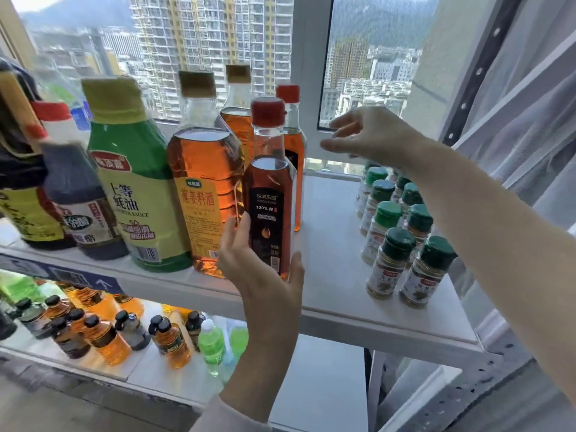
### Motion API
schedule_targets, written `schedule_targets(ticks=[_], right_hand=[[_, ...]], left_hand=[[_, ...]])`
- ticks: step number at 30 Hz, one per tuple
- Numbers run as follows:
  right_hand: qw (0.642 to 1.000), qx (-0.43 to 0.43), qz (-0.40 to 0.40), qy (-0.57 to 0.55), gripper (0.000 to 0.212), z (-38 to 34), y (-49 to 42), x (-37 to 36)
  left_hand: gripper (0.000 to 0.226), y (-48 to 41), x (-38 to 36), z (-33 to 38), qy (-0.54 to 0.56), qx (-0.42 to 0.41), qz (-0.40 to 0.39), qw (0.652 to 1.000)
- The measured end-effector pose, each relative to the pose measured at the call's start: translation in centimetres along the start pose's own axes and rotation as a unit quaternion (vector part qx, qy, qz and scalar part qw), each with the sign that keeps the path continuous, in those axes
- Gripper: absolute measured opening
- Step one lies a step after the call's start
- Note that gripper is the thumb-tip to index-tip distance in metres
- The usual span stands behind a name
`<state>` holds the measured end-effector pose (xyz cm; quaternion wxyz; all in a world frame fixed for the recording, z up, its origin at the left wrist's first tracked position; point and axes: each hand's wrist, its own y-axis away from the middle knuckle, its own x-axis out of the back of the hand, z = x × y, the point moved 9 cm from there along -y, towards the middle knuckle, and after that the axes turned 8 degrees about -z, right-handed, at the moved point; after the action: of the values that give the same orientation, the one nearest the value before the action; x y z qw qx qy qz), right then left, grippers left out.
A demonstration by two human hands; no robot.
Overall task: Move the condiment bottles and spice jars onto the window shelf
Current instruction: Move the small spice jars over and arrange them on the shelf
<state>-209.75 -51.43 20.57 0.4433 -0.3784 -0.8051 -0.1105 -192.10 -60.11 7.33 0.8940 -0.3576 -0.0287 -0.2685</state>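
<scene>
Slim clear bottle: red cap, amber oil, black label with "100%" print. It is upright at the front of the white window shelf, just beside the big amber jug and in front of a second red-capped bottle. Its base is hidden by the hand, so I can't tell if it rests on the shelf or is lifted.

Left hand grips the bottle low down, fingers up its left side, thumb on its right, forearm coming up from below. Right hand hovers over the far end of the shelf above the green-capped spice jars, fingers loosely spread, holding nothing, slightly blurred.

Green oyster sauce bottle and dark sauce bottles stand to the left on the same shelf.
</scene>
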Motion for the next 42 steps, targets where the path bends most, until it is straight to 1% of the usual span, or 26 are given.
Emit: schedule_targets(ticks=[4, 6, 11, 14, 17, 21, 25, 32, 38, 42], right_hand=[[0.999, -0.005, -0.031, -0.024, 0.061, -0.1, -2.8, -1.5], [0.998, -0.008, -0.053, -0.028, 0.063, 0.1, -3.7, -2.4], [0.996, -0.007, -0.079, -0.032, 0.072, 0.4, -5.6, -3.9], [0.994, 0.006, -0.089, -0.056, 0.066, 0.2, -6.2, -4.4], [0.994, 0.006, -0.077, -0.077, 0.059, 0.6, -6.6, -4.5], [0.992, 0.007, -0.073, -0.101, 0.049, 0.8, -6.5, -4.1], [0.991, -0.002, -0.084, -0.103, 0.047, 1.5, -5.8, -3.4], [0.985, -0.041, -0.092, -0.138, 0.05, 4.0, -3.6, -1.4], [0.982, -0.058, -0.08, -0.161, 0.048, 5.6, -1.7, -0.1], [0.979, -0.068, -0.066, -0.178, 0.055, 6.3, -1.3, 0.1]], left_hand=[[0.083, -0.5, -0.7, 0.1, -0.013, -0.024, 0.02, 0.999], [0.085, -0.7, -1.2, 0.0, -0.014, -0.01, 0.016, 1.0], [0.089, -0.9, -1.8, -0.6, -0.007, 0.014, 0.022, 1.0], [0.091, -1.0, -1.9, -1.2, 0.03, 0.03, 0.018, 0.999], [0.095, -0.8, -1.8, -1.5, 0.072, 0.053, 0.013, 0.996], [0.098, -0.6, -1.8, -1.6, 0.077, 0.076, 0.008, 0.994], [0.097, -0.4, -2.7, -1.8, 0.082, 0.094, -0.017, 0.992], [0.1, 0.7, -4.7, -0.3, 0.11, 0.121, -0.071, 0.984], [0.102, 1.4, -6.6, -0.1, 0.12, 0.14, -0.11, 0.977], [0.099, 1.6, -7.1, -0.1, 0.103, 0.145, -0.129, 0.976]])
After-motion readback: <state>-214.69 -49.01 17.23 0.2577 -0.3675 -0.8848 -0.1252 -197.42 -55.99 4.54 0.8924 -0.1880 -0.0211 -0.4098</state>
